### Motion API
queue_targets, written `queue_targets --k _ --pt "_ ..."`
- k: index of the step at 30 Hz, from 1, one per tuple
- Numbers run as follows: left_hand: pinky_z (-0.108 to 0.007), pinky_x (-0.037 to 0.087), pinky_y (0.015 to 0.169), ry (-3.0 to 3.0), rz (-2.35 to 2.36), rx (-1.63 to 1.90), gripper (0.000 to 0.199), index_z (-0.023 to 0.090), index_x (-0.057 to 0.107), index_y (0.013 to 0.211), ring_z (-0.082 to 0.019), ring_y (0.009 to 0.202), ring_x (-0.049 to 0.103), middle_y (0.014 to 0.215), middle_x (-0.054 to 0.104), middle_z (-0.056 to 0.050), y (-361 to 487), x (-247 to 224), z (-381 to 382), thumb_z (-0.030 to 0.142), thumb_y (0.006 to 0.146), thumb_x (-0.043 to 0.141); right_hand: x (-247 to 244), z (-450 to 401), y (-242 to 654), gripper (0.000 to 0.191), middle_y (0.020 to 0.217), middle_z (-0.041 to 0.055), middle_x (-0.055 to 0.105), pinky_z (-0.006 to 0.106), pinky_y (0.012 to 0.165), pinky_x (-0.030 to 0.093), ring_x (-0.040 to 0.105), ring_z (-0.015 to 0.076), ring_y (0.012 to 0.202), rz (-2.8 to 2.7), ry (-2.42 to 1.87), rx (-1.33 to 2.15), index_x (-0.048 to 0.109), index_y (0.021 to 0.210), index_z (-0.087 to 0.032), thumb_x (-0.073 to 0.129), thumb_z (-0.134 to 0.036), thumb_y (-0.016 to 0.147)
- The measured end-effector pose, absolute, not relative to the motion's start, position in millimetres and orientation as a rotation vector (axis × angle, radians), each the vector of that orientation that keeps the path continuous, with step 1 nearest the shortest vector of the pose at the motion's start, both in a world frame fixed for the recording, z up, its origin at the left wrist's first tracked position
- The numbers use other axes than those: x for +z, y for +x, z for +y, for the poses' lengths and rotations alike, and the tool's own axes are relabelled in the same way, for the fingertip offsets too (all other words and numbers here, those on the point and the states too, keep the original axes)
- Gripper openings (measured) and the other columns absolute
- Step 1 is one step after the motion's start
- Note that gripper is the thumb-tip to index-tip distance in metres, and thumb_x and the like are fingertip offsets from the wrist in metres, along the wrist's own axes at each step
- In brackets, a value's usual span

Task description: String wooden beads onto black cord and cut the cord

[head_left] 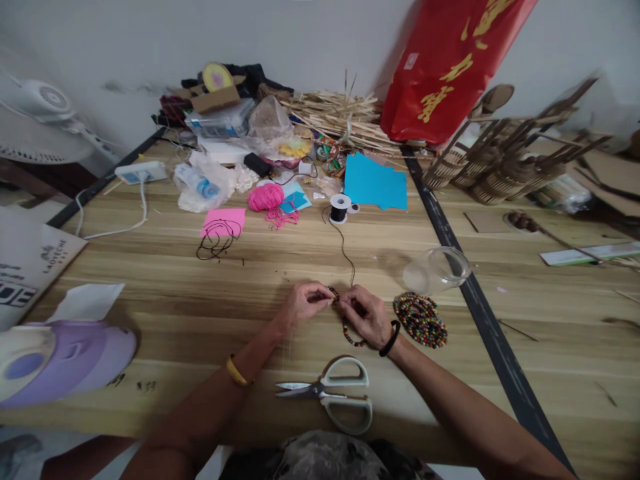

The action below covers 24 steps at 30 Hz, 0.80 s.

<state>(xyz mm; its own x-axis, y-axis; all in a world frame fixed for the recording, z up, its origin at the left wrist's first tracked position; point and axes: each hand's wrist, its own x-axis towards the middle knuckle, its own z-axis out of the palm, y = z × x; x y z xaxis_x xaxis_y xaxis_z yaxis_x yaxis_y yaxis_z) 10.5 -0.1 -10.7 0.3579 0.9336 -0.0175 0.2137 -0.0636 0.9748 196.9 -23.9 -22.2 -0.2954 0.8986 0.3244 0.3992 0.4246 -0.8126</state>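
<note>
In the middle of the table, my left hand (309, 301) pinches one part of a string of multicoloured beads (351, 340). Close beside it, my right hand (367, 315) is closed at the same strand, fingertips nearly meeting those of the left; what exactly lies between them is too small to tell. A black cord (346, 248) runs from a white spool (339, 209) down to my right hand. To the right of that hand lies a coiled heap of beads (421, 320). Scissors (325, 393) with pale handles rest nearer my body, blades to the left.
A clear plastic jar (449, 268) lies beyond the bead heap. Pink yarn (265, 197), blue sheets (375, 181) and a pink paper (231, 221) with loose black cord sit farther back. A purple-white appliance (75, 360) stands at left; woven baskets (505, 175) at right.
</note>
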Motion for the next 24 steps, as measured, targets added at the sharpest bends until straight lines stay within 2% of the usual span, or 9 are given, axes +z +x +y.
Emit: queue_targets --k 7,24 --pt "-0.024 0.051 0.073 1.526 1.043 0.828 0.01 0.01 0.069 0.079 -0.014 0.076 0.063 0.08 0.069 -0.007 10.4 -15.3 1.0 0.014 0.072 0.063 -23.5 -24.4 197.8 0.009 0.072 0.001 0.054 0.023 0.057 0.04 0.051 0.012 0.063 -1.917 -1.076 0.739 0.056 0.083 -0.019 0.051 -0.022 0.089" --pt "-0.024 0.05 0.074 1.544 1.045 0.82 0.01 0.011 0.069 0.08 -0.014 0.077 0.064 0.081 0.068 -0.007 10.7 -13.7 -0.7 0.015 0.073 0.063 -23.0 -23.6 197.0 0.014 0.07 0.0016 0.055 0.024 0.057 0.041 0.052 0.0128 0.062 -1.934 -1.065 0.716 0.058 0.083 -0.018 0.049 -0.027 0.09"
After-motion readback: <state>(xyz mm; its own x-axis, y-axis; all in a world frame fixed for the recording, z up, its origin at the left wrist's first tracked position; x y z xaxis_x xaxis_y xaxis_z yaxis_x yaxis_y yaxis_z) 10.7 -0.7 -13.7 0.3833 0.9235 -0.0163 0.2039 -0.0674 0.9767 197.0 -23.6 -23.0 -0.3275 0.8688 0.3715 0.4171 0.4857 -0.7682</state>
